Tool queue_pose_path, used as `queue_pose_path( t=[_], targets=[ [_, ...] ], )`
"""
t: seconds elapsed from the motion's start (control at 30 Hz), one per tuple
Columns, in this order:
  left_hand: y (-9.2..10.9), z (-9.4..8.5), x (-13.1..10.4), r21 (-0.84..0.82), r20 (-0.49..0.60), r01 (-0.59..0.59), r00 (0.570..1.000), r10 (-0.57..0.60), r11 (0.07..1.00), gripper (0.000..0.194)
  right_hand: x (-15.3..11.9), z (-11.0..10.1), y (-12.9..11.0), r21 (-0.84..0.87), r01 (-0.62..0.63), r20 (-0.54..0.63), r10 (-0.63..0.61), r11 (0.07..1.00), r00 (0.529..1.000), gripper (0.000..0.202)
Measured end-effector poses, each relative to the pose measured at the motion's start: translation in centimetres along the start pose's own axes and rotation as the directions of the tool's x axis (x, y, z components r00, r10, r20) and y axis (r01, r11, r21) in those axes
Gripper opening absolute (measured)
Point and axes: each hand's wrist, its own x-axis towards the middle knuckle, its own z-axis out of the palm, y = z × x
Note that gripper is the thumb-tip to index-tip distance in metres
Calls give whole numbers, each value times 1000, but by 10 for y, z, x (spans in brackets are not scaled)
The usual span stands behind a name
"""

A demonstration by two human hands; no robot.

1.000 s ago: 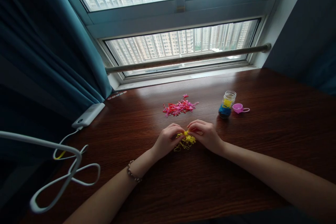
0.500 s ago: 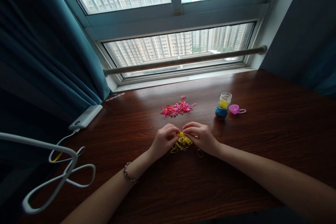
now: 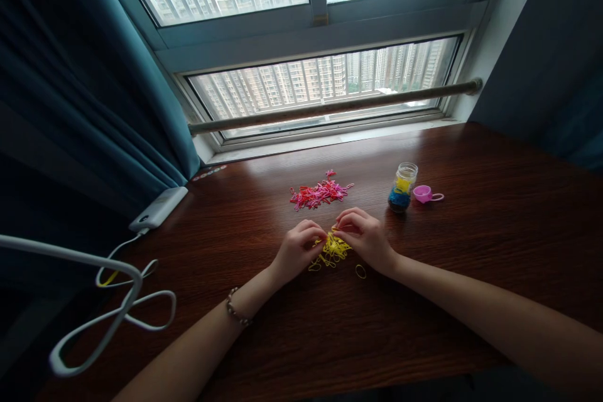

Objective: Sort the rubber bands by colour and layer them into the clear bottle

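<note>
A small heap of yellow rubber bands [image 3: 335, 250] lies on the dark wooden table between my hands. My left hand [image 3: 298, 250] is at the heap's left side, thumb and fingertips pinched together on yellow bands at its upper edge. At the upper right of the heap, my right hand [image 3: 368, 240] has its fingertips closed on a yellow band, just above the rest. How many bands each pinch holds is too small to tell. One loose yellow rubber band [image 3: 360, 271] lies below my right hand.
Beyond my hands is a pile of pink and red rubber bands [image 3: 318, 193]. A glass jar [image 3: 399, 187] with blue and yellow bands stands at the right, beside a pink lid with a loop [image 3: 424, 194]. A white power bank [image 3: 159, 208] with a cable [image 3: 134, 286] is at the left.
My right hand has moved slightly up and right, so its fingertips are now a little apart from my left hand's. The left hand has barely moved.
</note>
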Motion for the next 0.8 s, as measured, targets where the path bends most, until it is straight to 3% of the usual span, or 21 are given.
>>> queue_pose_path(
  t=[0.13,0.33,0.5,0.8],
  targets=[
    [-4,2,0,26,14,-30,999,29,999,8,0,0,-1,-97,55,83,-47,994,995,4],
    [-5,1,1,10,41,4,999,-5,1000,16,-2,0,2,-266,45,181,4,963,983,5],
    [-2,0,1,6,47,35,998,-36,999,17,-5,0,-3,-463,107,282,32,880,959,21],
    [-7,2,1,-1,71,-12,997,12,1000,12,-8,4,2,-437,61,258,60,897,964,10]
  ],
)
